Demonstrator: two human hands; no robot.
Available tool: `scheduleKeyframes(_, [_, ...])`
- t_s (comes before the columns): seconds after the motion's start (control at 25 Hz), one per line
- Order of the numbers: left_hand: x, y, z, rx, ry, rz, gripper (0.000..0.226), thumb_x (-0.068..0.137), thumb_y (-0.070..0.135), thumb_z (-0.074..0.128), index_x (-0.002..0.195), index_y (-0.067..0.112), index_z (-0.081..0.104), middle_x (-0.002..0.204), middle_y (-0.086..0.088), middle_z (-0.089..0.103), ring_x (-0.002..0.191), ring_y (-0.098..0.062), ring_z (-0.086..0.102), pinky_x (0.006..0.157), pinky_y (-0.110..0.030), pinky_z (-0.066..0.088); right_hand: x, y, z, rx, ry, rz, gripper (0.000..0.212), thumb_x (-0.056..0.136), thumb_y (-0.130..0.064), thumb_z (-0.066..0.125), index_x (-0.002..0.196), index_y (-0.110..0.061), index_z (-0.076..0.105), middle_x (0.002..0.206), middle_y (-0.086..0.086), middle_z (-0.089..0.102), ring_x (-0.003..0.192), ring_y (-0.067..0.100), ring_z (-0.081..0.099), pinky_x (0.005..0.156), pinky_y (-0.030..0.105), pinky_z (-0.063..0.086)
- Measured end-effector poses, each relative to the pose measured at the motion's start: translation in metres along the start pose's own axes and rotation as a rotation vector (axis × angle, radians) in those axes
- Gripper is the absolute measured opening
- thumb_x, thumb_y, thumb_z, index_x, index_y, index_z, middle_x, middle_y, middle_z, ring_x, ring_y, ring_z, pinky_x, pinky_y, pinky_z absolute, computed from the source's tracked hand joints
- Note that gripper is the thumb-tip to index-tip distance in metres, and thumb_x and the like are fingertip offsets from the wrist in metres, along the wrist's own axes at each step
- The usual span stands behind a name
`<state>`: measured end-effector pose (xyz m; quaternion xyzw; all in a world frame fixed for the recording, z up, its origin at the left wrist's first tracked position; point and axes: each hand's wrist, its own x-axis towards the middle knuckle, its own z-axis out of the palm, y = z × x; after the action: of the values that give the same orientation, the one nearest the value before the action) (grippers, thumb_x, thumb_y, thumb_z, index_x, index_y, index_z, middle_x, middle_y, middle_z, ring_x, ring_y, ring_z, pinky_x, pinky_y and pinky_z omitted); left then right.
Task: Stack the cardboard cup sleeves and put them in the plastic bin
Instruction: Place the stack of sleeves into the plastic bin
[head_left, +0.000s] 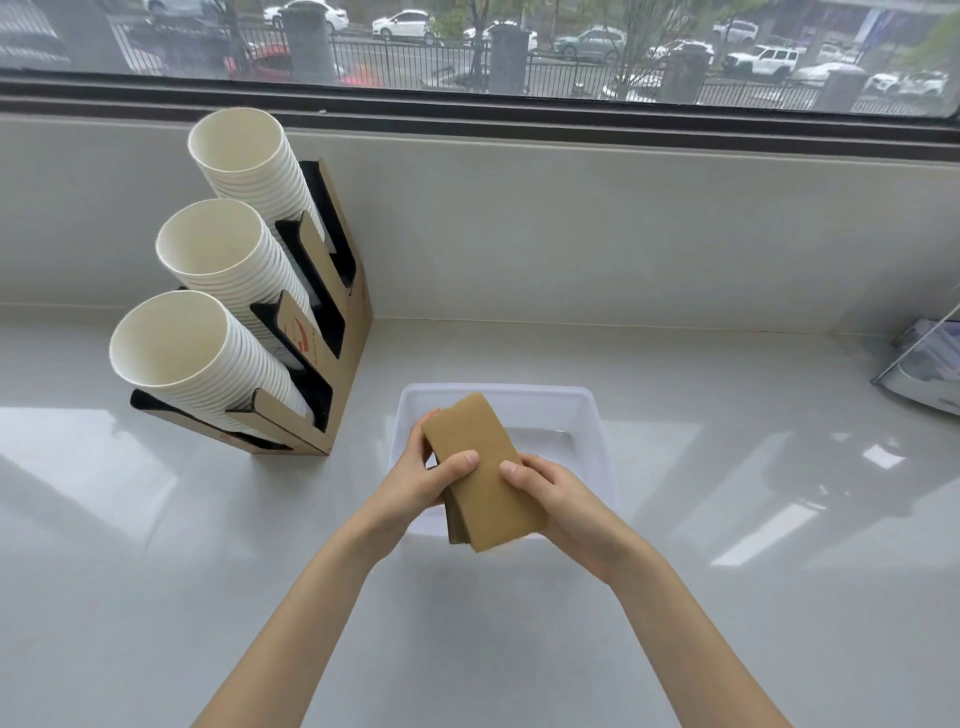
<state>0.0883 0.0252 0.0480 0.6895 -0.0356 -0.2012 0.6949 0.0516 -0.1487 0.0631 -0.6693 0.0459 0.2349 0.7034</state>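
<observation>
At frame centre the plastic bin (597, 415) sits on the worktop (727, 571), the stack of sleeves (480, 467) held over it, the cup holder (343, 364) at upper left, the window (519, 47) behind.

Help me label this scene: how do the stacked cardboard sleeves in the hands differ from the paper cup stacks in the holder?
The sleeve stack is brown, flat and rectangular; the cup stacks are white and round with open mouths. The sleeves are gripped by the left hand and right hand above the plastic bin; the cups lean in a cardboard holder on the counter. The sleeves form one stack, the cups three. Both are neatly nested.
</observation>
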Motion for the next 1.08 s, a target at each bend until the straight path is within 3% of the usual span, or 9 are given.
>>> scheduleKeyframes(0.16, [0.025, 0.009, -0.003, -0.113, 0.082, 0.034, 0.041, 0.076, 0.027, 0.065, 0.103, 0.038, 0.036, 0.113, 0.008, 0.051, 0.099, -0.005, 0.057, 0.063, -0.017, 0.054, 0.007, -0.002, -0.016, 0.019, -0.039, 0.033, 0.037, 0.087, -0.034, 0.055, 0.121, -0.019, 0.053, 0.125, 0.007, 0.060, 0.108, 0.018, 0.062, 0.102, 0.039, 0.046])
scheduleKeyframes(0.28, [0.041, 0.010, -0.001, -0.192, 0.066, 0.018, 0.039, 0.075, 0.024, 0.066, 0.098, 0.036, 0.037, 0.114, 0.003, 0.050, 0.101, -0.010, 0.057, 0.059, -0.018, 0.055, 0.016, 0.000, -0.024, 0.067, 0.008, 0.024, 0.036, 0.088, -0.028, 0.055, 0.121, -0.014, 0.052, 0.120, 0.008, 0.061, 0.101, 0.019, 0.064, 0.100, 0.036, 0.047])
scheduleKeyframes(0.4, [0.057, 0.007, 0.001, -0.203, 0.044, -0.040, 0.039, 0.079, 0.020, 0.064, 0.103, 0.032, 0.036, 0.112, 0.003, 0.050, 0.102, -0.011, 0.057, 0.062, -0.022, 0.057, 0.026, 0.001, -0.030, 0.053, 0.036, 0.038, 0.032, 0.089, -0.025, 0.053, 0.118, -0.014, 0.052, 0.111, 0.005, 0.062, 0.091, 0.014, 0.064, 0.094, 0.029, 0.049])
scheduleKeyframes(0.56, [0.082, 0.005, 0.004, -0.152, 0.035, -0.164, 0.055, 0.081, 0.020, 0.062, 0.122, 0.024, 0.025, 0.108, 0.003, 0.051, 0.098, -0.014, 0.057, 0.070, -0.032, 0.053, 0.042, 0.004, -0.040, -0.065, 0.054, 0.116, 0.036, 0.087, -0.029, 0.052, 0.121, -0.019, 0.046, 0.112, 0.001, 0.063, 0.101, 0.013, 0.063, 0.092, 0.027, 0.047])
scheduleKeyframes(0.76, [0.106, -0.003, 0.004, -0.036, -0.007, -0.337, 0.059, 0.081, 0.023, 0.062, 0.127, 0.022, 0.025, 0.104, 0.001, 0.052, 0.094, -0.020, 0.058, 0.076, -0.035, 0.053, 0.066, 0.007, -0.052, -0.172, -0.042, 0.241, 0.047, 0.078, -0.035, 0.054, 0.120, -0.016, 0.047, 0.108, 0.001, 0.061, 0.103, 0.015, 0.059, 0.097, 0.028, 0.044])
scheduleKeyframes(0.96, [0.116, -0.018, 0.007, -0.023, -0.004, -0.440, 0.064, 0.080, 0.025, 0.063, 0.131, 0.020, 0.024, 0.105, -0.005, 0.055, 0.090, -0.022, 0.059, 0.075, -0.036, 0.053, 0.083, 0.009, -0.057, -0.098, -0.089, 0.292, 0.012, 0.087, -0.024, 0.049, 0.097, -0.025, 0.055, 0.099, -0.004, 0.063, 0.094, 0.010, 0.059, 0.091, 0.024, 0.046])
scheduleKeyframes(1.08, [0.119, -0.023, 0.007, 0.038, -0.016, -0.471, 0.061, 0.080, 0.026, 0.063, 0.132, 0.016, 0.031, 0.120, -0.008, 0.055, 0.103, -0.023, 0.057, 0.082, -0.036, 0.052, 0.089, 0.013, -0.056, -0.087, -0.075, 0.353, 0.011, 0.086, -0.022, 0.049, 0.095, -0.021, 0.056, 0.095, -0.001, 0.064, 0.091, 0.014, 0.060, 0.094, 0.031, 0.048])
